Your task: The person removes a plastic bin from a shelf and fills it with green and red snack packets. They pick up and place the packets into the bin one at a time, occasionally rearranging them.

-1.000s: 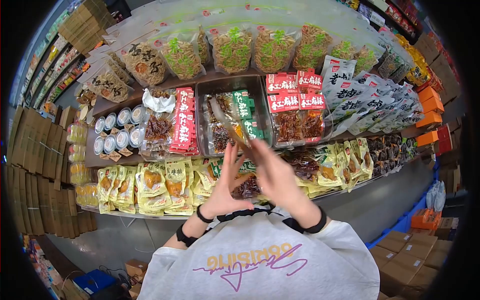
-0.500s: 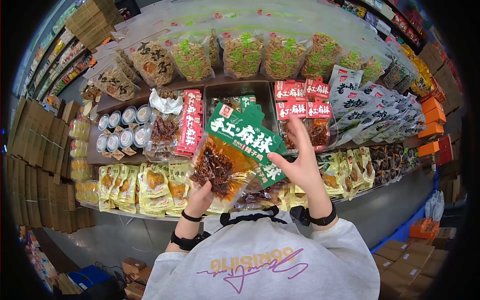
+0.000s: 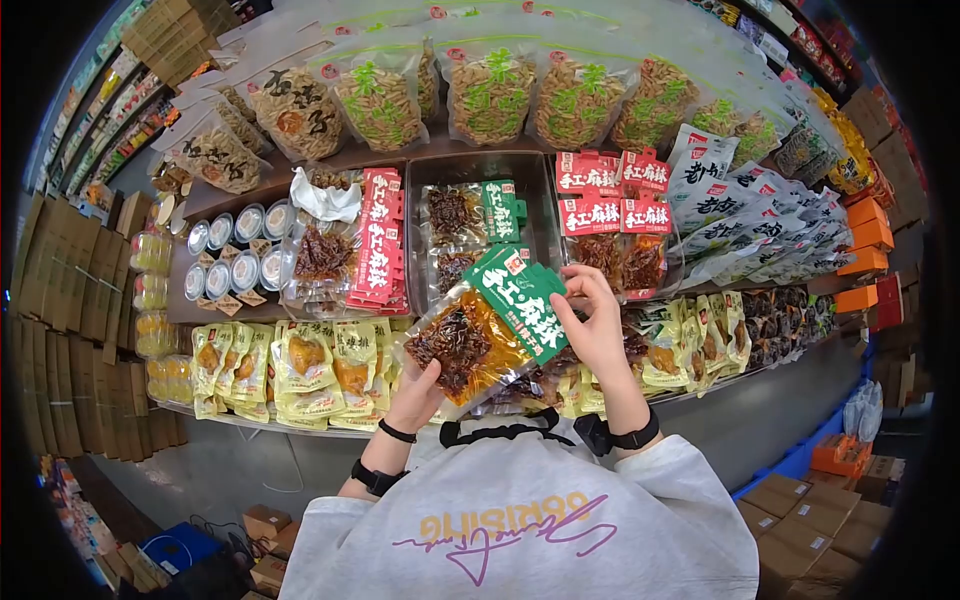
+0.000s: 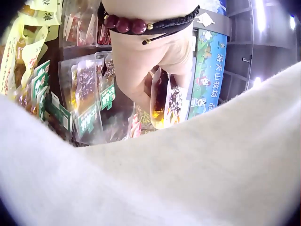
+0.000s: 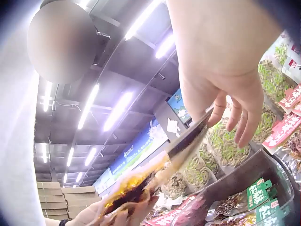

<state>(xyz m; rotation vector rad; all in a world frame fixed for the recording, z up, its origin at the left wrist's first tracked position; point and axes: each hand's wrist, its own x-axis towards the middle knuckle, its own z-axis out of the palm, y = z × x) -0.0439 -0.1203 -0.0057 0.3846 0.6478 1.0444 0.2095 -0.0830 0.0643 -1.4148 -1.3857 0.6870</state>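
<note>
In the head view, vacuum packs of dark reddish spicy chicken [image 3: 455, 345] with green header cards are held tilted above the front of the display. My left hand [image 3: 412, 400] grips their lower left end, thumb on top of the clear film. At the upper right, my right hand [image 3: 597, 330] pinches the edge of the green card [image 3: 520, 305] between thumb and fingers. The right wrist view shows the packs [image 5: 136, 190] edge-on, sagging between both hands. Behind them, a clear bin [image 3: 540, 215] contains similar green-card packs [image 3: 470, 215].
Red-card packs [image 3: 375, 240] lie left of the bin, with more red-card packs [image 3: 615, 215] to its right. Yellow pouches [image 3: 305, 365] line the front edge. Small lidded cups [image 3: 245, 270] stand at left, large bags of nuts [image 3: 490, 95] behind, and grey-white bags [image 3: 745, 215] at right.
The blurred packs, first edge-on between both hands, turned face-up in the left hand's grip. The right hand, spread beside the card half a second ago, now pinches the card's edge.
</note>
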